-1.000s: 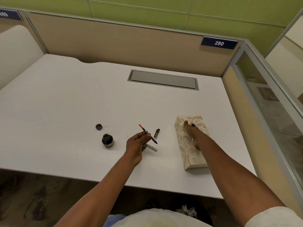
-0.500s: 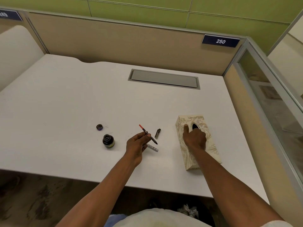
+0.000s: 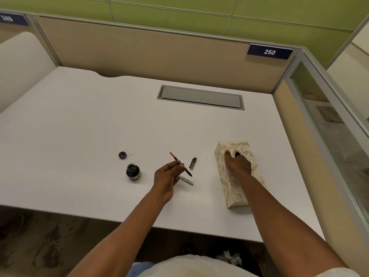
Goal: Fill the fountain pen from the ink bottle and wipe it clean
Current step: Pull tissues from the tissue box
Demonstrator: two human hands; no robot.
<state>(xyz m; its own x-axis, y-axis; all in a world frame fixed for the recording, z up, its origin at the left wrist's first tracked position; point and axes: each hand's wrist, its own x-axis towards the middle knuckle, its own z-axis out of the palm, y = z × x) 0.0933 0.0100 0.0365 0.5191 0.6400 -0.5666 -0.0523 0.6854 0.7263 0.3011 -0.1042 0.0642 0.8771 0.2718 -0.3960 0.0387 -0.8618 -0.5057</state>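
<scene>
My left hand (image 3: 167, 175) pinches a thin fountain pen section (image 3: 180, 163) with a red end pointing up-left and the dark nib down-right. Under that hand lies the silver pen barrel (image 3: 186, 180). The dark pen cap (image 3: 192, 163) rests on the desk to the right. An open ink bottle (image 3: 133, 172) stands left of the hand, with its lid (image 3: 122, 155) lying behind it. My right hand (image 3: 237, 166) lies on top of a patterned tissue box (image 3: 235, 194), fingers at its oval opening (image 3: 238, 154); no tissue shows.
The white desk (image 3: 79, 126) has a grey cable hatch (image 3: 200, 97) near the back. Beige partitions close the back and right; a label reads 250 (image 3: 269, 51). The desk's front edge runs just below my forearms.
My right hand drew back a little on the tissue box, from reaching over the opening to resting beside it. The left hand and pen stayed put.
</scene>
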